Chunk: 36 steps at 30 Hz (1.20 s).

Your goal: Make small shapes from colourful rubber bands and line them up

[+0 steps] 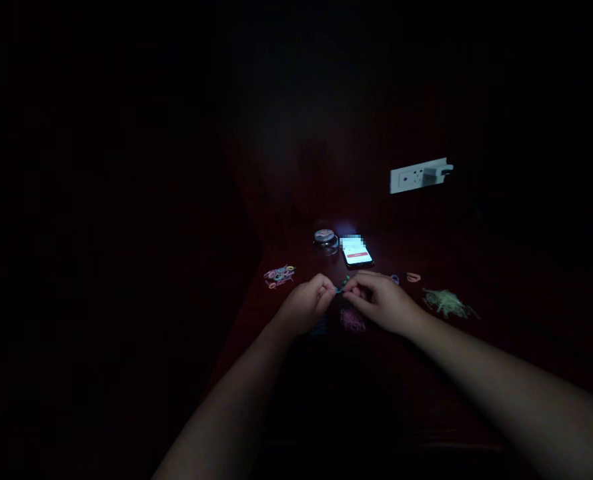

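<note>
My left hand [309,303] and my right hand [379,299] meet over a dark table, their fingertips pinched close together. Between them runs a small teal-green band [339,291], probably a rubber band, gripped at each end. How far it continues inside the fingers is hidden. A pile of thin pink bands [353,319] lies just below the hands. Beside it, dim blue-teal bands [319,327] sit partly in shadow under my left hand. Small green pieces [347,280] show behind the fingertips.
A lit phone [357,252] lies beyond the hands, with a lidded glass jar [325,243] to its left. Mixed coloured bands [279,275] lie left, pale yellow-green bands [447,303] right, near an orange loop [413,277]. A socket strip [420,176] with a plug is on the wall.
</note>
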Available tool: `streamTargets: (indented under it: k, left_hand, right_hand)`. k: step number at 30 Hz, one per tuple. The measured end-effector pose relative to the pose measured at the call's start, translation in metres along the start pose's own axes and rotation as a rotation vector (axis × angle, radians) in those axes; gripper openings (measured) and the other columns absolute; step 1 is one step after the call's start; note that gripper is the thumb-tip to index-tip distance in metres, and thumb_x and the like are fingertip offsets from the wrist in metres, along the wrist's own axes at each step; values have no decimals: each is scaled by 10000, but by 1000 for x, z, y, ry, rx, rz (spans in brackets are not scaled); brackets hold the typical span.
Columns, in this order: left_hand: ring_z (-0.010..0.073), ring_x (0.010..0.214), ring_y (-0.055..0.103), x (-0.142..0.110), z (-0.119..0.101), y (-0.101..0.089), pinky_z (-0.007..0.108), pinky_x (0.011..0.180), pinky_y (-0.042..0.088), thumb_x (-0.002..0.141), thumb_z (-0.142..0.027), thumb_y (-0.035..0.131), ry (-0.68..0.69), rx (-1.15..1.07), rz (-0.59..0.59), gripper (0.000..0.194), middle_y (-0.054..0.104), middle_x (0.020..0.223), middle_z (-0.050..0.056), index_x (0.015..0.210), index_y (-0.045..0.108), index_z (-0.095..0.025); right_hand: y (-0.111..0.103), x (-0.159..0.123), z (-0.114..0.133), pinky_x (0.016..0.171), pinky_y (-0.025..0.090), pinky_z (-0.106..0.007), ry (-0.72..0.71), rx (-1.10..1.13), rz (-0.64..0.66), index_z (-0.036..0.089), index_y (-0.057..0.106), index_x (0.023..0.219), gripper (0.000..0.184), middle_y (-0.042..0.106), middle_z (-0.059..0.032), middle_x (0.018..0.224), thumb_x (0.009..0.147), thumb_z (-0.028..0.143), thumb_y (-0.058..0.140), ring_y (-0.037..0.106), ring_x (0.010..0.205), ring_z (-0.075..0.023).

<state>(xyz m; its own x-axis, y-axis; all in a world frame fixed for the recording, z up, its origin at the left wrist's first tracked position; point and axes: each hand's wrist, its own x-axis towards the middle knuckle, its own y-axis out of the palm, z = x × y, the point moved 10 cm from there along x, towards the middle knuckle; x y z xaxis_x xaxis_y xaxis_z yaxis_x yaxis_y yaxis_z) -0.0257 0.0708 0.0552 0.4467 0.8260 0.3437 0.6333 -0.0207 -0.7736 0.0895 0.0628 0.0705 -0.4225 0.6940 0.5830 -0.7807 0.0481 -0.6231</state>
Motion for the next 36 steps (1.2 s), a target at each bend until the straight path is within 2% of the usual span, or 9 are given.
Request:
streamTargets:
  k: [7,18,26,36]
  left_hand:
    - [107,569,445,0,-6,7,233,548,304,917,-356,462,23,-40,40,195,502,632,-47,838,523,-188]
    - [106,602,478,3,-9,8,222,557,331,920,-326,451,28,-98,34,175,551,685,-34,890,550,-184]
    - [99,583,484,3,-8,11,215,545,340,903,-304,466,37,-126,44,164,567,677,-31,899,570,-177]
    - [99,580,476,4,-7,15,211,531,332,897,-277,440,39,-122,64,177,550,672,-29,955,573,-175]
  right_hand:
    - [3,-2,-3,615,421,-283,32,25,35,192,649,820,111,585,-17,716,852,286,598,531,668,-153]
    - [5,-3,-11,577,421,-268,75,67,30,190,649,878,123,563,-1,694,843,298,602,517,634,-142]
    - [0,-4,-14,562,421,-269,110,133,12,178,649,850,147,560,-1,672,846,317,599,496,606,-136]
    - [1,-4,-11,598,417,-279,78,92,26,178,651,795,167,580,-11,686,872,292,557,515,641,-146]
